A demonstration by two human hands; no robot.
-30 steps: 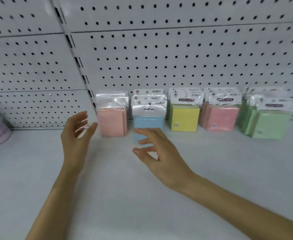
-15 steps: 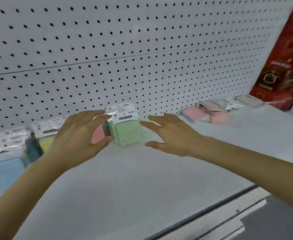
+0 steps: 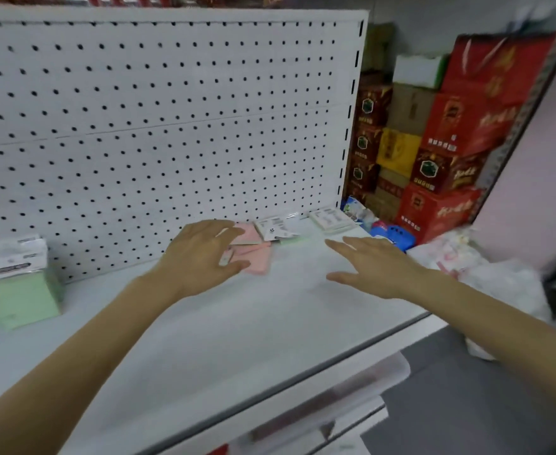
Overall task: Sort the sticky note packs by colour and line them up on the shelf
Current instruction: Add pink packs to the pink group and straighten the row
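Head view: you face a white pegboard panel behind a pale shelf. Past the panel's right edge stand stacked red cartons. A blue item and a white plastic bag lie just beside the shelf's right end. Nothing lies between your hands and the loose packs except bare shelf.

Your left hand is spread with relaxed fingers above the near edge of the pink packs and covers part of them; whether it touches them cannot be told. Your right hand is flat with straight fingers, low above the shelf, holding nothing, well right of the pink packs.

The pink packs lie flat and overlapping against the panel's foot. Just right of them a pack with a white header card lies askew, and further right a pale flat pack sits near the shelf's end. Far left, a green pack stands upright with its white header on top. All are blurred and the print is unreadable.
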